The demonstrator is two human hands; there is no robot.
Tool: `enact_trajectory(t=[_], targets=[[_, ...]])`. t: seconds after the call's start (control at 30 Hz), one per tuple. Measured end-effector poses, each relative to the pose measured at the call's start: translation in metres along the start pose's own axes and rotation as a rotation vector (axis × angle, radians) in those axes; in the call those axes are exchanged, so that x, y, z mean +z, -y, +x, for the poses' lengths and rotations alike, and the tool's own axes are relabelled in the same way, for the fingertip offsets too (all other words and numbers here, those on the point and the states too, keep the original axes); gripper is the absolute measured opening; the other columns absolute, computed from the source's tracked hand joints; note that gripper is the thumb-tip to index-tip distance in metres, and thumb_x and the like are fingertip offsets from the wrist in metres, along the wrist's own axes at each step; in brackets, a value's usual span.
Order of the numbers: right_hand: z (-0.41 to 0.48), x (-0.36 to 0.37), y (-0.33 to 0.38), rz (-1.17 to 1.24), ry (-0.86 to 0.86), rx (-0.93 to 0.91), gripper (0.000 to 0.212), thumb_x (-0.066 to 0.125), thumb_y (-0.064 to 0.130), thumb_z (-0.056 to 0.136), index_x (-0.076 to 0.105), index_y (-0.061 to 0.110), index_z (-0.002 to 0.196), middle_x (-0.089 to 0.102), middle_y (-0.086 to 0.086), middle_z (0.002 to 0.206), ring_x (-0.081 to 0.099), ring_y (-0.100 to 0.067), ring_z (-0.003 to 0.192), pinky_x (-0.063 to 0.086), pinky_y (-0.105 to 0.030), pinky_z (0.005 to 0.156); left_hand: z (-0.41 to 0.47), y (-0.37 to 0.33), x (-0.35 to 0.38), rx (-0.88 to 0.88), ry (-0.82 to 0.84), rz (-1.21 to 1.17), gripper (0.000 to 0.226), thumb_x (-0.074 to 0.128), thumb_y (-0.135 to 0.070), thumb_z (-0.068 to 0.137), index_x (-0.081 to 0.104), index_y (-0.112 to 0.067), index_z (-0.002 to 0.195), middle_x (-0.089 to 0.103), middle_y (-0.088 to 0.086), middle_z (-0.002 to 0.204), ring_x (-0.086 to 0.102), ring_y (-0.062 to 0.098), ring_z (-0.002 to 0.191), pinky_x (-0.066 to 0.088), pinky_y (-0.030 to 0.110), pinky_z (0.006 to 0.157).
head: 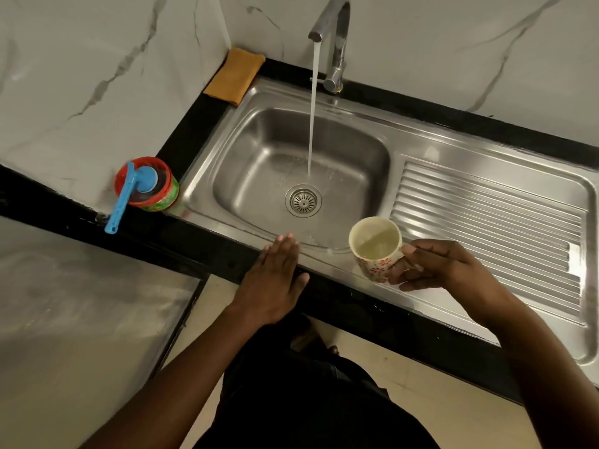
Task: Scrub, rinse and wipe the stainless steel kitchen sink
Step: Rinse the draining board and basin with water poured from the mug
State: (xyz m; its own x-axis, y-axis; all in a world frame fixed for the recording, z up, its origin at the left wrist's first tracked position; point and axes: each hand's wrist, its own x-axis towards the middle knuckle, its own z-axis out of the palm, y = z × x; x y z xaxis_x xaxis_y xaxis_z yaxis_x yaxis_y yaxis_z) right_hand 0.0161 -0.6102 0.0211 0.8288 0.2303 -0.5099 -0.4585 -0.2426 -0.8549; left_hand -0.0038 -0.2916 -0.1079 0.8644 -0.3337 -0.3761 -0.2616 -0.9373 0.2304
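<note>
Two things sit at the left end of the black stone worktop on my feed. A round red-and-green plastic tub stands just beside the front left corner of the sink, with a blue long-handled plastic scrubber lying across its top, handle pointing out past the worktop's front edge. At the back left corner lies a folded orange cloth, one end overlapping the sink's rim.

Next comes the stainless steel kitchen sink, set into the worktop, its round drain strainer in the basin floor. I see the left hand lying palm down on the front edge, over the worktop and the sink's front rim, fingers straight and pressed together, holding nothing.

At the back edge the chrome tap is running; its stream of water falls into the basin just behind the drain.

Further right, a cream ceramic mug with red flowers is held tilted above the sink's front rim, some liquid inside. The right hand grips it from the right, thumb and fingers curled around the handle side; the handle itself is hidden.

The ribbed steel drainboard fills the right end.
</note>
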Motion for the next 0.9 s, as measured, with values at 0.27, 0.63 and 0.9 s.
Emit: enact_trajectory(t=[0.27, 0.63, 0.9], targets=[[0.002, -0.006, -0.010, -0.171, -0.076, 0.079, 0.025, 0.059, 0.021, 0.105, 0.075, 0.003, 0.095, 0.079, -0.012, 0.090, 0.075, -0.042, 0.090, 0.059, -0.046, 0.078, -0.006, 0.000, -0.010, 0.107, 0.030, -0.008, 0.075, 0.010, -0.062, 0.108, -0.011, -0.020, 0.166, -0.021, -0.001, 0.173, -0.025, 0.013, 0.158, -0.008, 0.038, 0.131], [0.058, 0.086, 0.044, -0.749, -0.003, -0.130, 0.036, 0.057, 0.042, 0.102, 0.073, 0.024, 0.076, 0.076, 0.008, 0.076, 0.072, -0.012, 0.071, 0.061, -0.044, 0.074, -0.010, 0.035, -0.008, 0.121, -0.016, 0.041, 0.075, 0.008, -0.062, 0.108, 0.007, -0.017, 0.168, 0.004, 0.006, 0.176, -0.010, 0.019, 0.162, 0.005, 0.043, 0.132], [0.068, 0.086, 0.058, -0.162, 0.069, 0.020, 0.030, 0.059, 0.025, 0.106, 0.074, 0.001, 0.096, 0.080, -0.012, 0.090, 0.077, -0.033, 0.087, 0.060, -0.051, 0.084, -0.017, 0.091, -0.015, -0.067, -0.068, 0.014, 0.078, 0.004, -0.063, 0.105, -0.007, -0.017, 0.167, -0.012, 0.004, 0.175, -0.017, 0.021, 0.161, 0.002, 0.045, 0.132]])
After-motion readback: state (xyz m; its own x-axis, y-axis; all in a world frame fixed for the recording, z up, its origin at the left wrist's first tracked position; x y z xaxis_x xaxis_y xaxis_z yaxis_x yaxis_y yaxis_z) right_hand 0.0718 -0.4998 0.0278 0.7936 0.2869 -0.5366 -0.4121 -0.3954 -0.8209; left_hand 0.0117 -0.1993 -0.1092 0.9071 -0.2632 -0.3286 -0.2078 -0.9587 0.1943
